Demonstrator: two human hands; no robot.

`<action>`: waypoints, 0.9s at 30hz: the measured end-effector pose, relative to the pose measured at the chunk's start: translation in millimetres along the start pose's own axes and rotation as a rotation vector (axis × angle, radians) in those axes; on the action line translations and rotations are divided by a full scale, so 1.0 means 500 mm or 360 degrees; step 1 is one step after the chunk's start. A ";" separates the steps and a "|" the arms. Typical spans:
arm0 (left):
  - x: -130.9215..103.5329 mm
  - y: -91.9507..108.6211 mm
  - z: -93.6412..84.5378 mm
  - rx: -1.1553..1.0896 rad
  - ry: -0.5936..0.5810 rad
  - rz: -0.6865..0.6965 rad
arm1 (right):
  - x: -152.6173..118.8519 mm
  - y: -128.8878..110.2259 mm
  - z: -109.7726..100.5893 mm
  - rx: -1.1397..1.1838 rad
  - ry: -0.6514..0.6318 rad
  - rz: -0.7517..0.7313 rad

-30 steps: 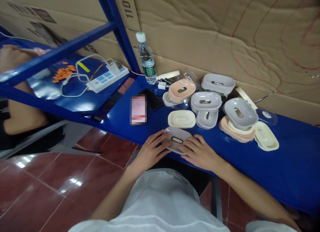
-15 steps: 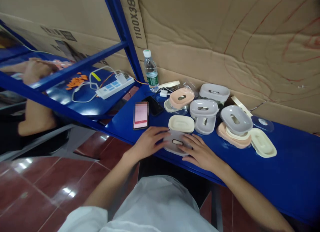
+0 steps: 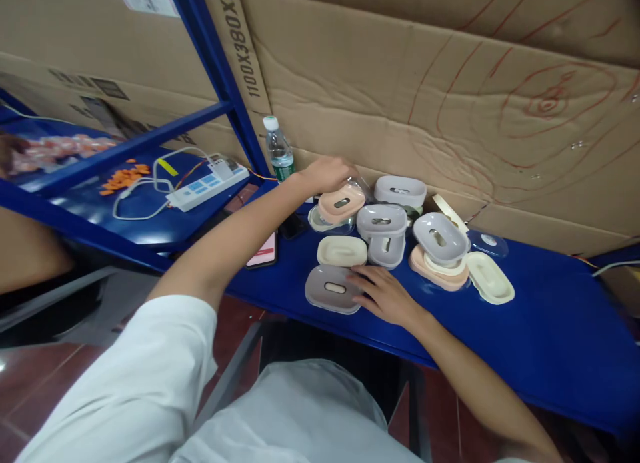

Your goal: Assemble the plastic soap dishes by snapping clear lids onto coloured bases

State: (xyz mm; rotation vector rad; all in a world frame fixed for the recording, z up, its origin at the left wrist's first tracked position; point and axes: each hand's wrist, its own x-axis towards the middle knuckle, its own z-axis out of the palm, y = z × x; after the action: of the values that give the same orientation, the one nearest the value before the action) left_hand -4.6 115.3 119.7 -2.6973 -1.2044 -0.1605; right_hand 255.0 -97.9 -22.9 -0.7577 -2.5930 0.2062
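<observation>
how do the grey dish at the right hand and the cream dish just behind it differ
The grey dish has a slot through its middle; the cream dish shows a shallow hollow. The grey dish lies nearer the camera, partly under the right hand; the cream dish lies just beyond. Both are rounded oblongs.

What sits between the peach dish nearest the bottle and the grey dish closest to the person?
A cream dish lies between the peach dish and the grey dish, as the head view shows.
</observation>
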 end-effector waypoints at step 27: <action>-0.159 0.146 -0.036 -0.1679 0.1392 -0.0235 | -0.011 -0.013 0.008 -0.0010 0.0388 0.0153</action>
State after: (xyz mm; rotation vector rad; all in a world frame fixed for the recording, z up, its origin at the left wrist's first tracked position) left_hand -3.2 5.9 114.8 -2.5402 -1.1373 -2.2318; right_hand 254.2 -106.3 -26.7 -0.8547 -2.3317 0.1256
